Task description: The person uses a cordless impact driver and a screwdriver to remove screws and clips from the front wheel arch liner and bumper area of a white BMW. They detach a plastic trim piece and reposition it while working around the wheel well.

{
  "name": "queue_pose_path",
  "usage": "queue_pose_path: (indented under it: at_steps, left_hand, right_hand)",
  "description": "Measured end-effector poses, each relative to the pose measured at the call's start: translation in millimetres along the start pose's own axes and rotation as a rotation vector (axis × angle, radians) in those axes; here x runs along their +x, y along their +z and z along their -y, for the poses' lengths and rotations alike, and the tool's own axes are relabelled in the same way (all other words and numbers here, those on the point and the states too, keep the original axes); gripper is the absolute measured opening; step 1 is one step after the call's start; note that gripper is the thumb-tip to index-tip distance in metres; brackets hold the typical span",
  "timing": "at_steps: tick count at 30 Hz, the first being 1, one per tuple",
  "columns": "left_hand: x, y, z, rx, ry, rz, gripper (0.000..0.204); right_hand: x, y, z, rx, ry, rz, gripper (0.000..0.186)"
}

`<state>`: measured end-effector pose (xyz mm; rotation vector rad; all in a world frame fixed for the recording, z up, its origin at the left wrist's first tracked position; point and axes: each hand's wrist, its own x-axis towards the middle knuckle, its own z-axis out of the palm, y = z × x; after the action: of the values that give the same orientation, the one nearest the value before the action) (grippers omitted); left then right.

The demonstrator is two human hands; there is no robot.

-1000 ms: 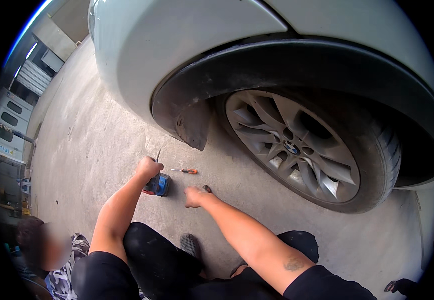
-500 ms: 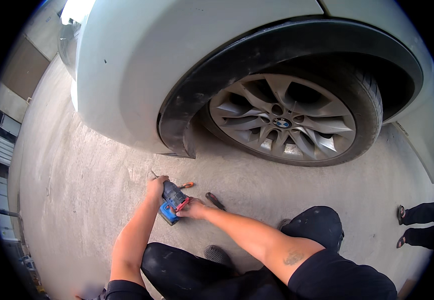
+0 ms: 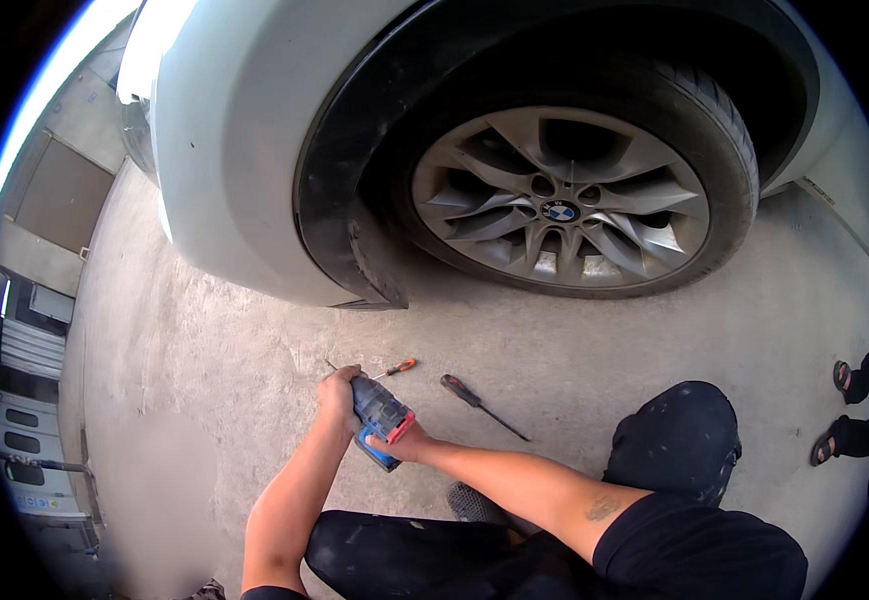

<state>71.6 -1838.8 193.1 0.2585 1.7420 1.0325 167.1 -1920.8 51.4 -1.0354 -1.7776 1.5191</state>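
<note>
A cordless drill [image 3: 381, 407] with a dark grey body, red rear and blue lower part is held low over the floor. A thin bit [image 3: 331, 365] sticks out of its front, pointing away to the left. My left hand [image 3: 339, 391] is closed around the front end of the drill. Its handle is in my right hand [image 3: 410, 443], whose fingers are partly hidden behind the tool. Just beyond the drill lies an orange-and-black screwdriver [image 3: 402, 367]. To the right, a black-and-red screwdriver [image 3: 462, 390] rests on the concrete, its long shaft toward me.
A white car's front wheel [image 3: 562, 205] stands ahead under a black arch trim [image 3: 327, 190]. My bent right knee [image 3: 677, 430] is at the right. Another person's sandalled feet [image 3: 827, 446] are at the far right. A building wall [image 3: 30, 250] runs along the left.
My view has shifted, so the car sits higher in it. Both hands and the drill appear farther right, and my right knee has moved right, with the black-and-red screwdriver's shaft now showing.
</note>
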Motion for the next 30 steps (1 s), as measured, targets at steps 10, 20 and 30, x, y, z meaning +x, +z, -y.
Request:
queue_pose_path:
  at_steps: [10, 20, 30]
  left_hand:
    - [-69.3, 27.0, -10.2, -0.266, -0.017, 0.114, 0.033]
    - [-90.0, 110.6, 13.5, -0.175, -0.07, 0.343, 0.053]
    - [-118.7, 143.2, 13.4, -0.287, 0.096, 0.217, 0.039]
  right_hand:
    - [-13.9, -144.6, 60.3, 0.29, -0.196, 0.286, 0.035]
    - [-30.9, -240.8, 18.8, 1.279, 0.264, 0.749, 0.049]
    - [-20.2, -248.0, 25.0, 1.38, 0.231, 0.732, 0.05]
